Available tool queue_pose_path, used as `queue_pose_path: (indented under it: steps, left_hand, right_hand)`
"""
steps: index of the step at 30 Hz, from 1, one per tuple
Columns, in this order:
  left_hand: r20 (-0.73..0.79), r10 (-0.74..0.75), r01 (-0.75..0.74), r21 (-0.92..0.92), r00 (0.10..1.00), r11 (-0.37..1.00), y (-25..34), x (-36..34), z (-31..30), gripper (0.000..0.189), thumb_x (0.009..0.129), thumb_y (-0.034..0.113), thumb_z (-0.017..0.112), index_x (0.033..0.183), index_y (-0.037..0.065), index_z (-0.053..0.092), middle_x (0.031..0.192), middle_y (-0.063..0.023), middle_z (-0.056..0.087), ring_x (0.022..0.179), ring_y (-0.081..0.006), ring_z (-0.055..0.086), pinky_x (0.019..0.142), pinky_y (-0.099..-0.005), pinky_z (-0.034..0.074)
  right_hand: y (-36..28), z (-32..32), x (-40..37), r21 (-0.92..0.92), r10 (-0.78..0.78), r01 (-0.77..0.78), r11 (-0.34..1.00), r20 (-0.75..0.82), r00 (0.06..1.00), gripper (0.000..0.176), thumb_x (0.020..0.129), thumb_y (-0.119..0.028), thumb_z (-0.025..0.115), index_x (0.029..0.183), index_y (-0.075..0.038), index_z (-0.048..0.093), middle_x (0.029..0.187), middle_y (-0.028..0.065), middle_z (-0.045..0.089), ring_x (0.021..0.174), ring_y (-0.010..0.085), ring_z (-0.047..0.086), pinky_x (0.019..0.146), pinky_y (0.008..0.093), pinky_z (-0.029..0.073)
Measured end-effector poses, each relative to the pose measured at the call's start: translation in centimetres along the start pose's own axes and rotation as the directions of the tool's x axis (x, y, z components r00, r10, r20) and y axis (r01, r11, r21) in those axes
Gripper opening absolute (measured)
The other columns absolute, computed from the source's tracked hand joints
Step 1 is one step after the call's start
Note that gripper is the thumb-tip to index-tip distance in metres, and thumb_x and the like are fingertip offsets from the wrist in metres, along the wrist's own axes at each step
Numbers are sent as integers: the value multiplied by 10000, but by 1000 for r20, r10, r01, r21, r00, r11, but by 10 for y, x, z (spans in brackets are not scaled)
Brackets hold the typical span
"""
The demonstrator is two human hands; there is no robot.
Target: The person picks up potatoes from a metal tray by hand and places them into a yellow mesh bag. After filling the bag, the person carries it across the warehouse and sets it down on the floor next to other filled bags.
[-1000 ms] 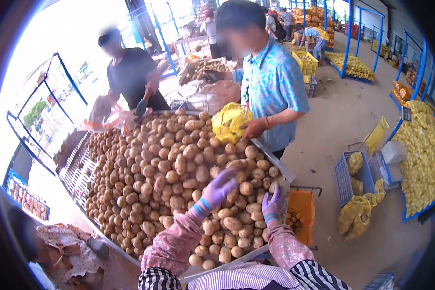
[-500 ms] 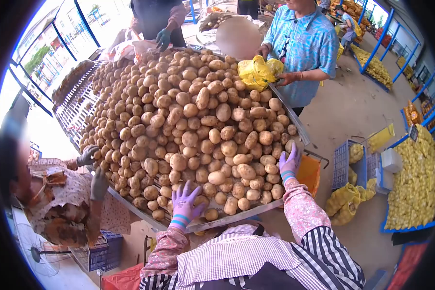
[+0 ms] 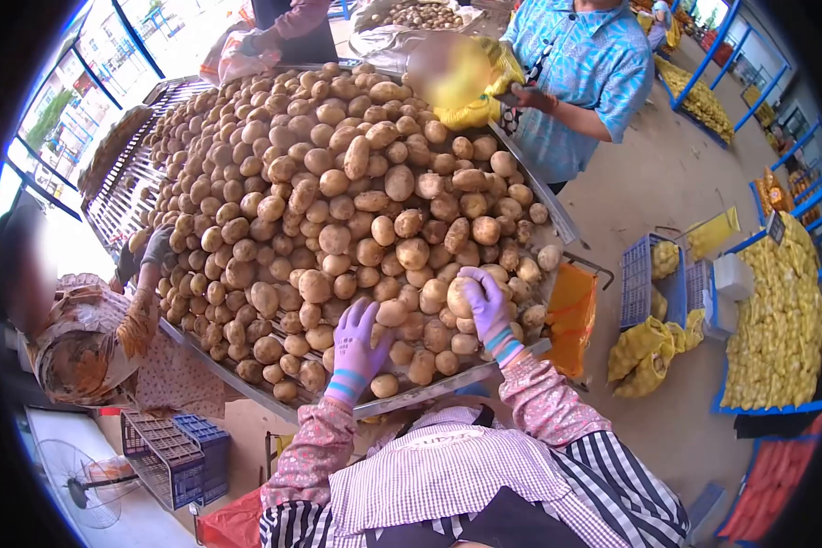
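A broad heap of brown potatoes (image 3: 315, 237) covers the metal sorting table (image 3: 402, 398). My left hand (image 3: 360, 345), in a purple glove, is at the near edge of the heap; its fingers are bent over the potatoes, and whether they grip one is hard to tell. To its right, my right hand (image 3: 487, 303), gloved the same way, has its fingers around a potato (image 3: 460, 298) on top of the heap.
Co-workers stand at the left, at the far side and at the far right with a yellow mesh bag (image 3: 475, 82). An orange sheet (image 3: 572, 315) hangs by the right corner. Blue crates (image 3: 644, 279) and full yellow sacks (image 3: 776, 320) are further right.
My right hand has moved left from the table's right edge onto a potato. My left hand has shifted slightly up and right. The co-worker at the right has raised the yellow bag.
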State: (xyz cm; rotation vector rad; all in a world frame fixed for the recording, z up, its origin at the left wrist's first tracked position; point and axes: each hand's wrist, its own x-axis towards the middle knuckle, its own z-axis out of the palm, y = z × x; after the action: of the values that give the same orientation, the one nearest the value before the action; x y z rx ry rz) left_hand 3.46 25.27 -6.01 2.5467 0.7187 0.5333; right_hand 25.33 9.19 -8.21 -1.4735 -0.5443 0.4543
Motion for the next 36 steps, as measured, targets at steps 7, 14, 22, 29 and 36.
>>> queue_pose_path:
  steps: [7,14,22,29,36]
  left_hand:
    - [80,69,-76,82,994,994,35,109,55,675,844,247,747,1467,145,506,1460,-201,511,1170,-408,582,971,-505,513]
    - [211,-75,9,296,975,955,41,153,69,687,822,372,781,1422,162,519,1297,-159,585,1109,-378,645,843,-500,548]
    - [272,112,-102,-49,956,994,48,72,48,606,757,295,804,1305,132,601,1196,-149,612,1054,-386,648,873,-479,545]
    - [380,-259,453,-818,888,353,21,26,24,563,870,215,732,1377,63,539,1238,-90,614,1142,-223,622,990,-358,524]
    - [520,-433,267,-812,736,-519,-18,-49,-13,496,969,434,617,1388,177,552,1317,-117,616,1153,-293,628,855,-471,605]
  right_hand:
    - [30,-91,-33,455,288,-143,879,-267,920,357,1072,-390,521,1173,-74,653,1107,122,717,884,233,721,717,361,633]
    - [11,-126,-74,534,543,-370,760,-209,813,426,1022,-417,616,1254,-61,636,1223,97,656,1085,218,668,880,345,597]
    - [-20,-110,-20,-450,56,-87,889,-82,995,307,909,-195,743,1163,-34,684,1197,136,684,1120,298,658,999,380,509]
    - [-61,-40,57,-835,163,362,414,459,873,346,940,-344,672,1182,-103,726,1245,112,694,1132,312,679,955,409,544]
    - [-20,21,90,-809,630,583,-77,414,657,330,888,-291,638,1119,-117,796,1123,132,771,1042,301,746,851,440,598]
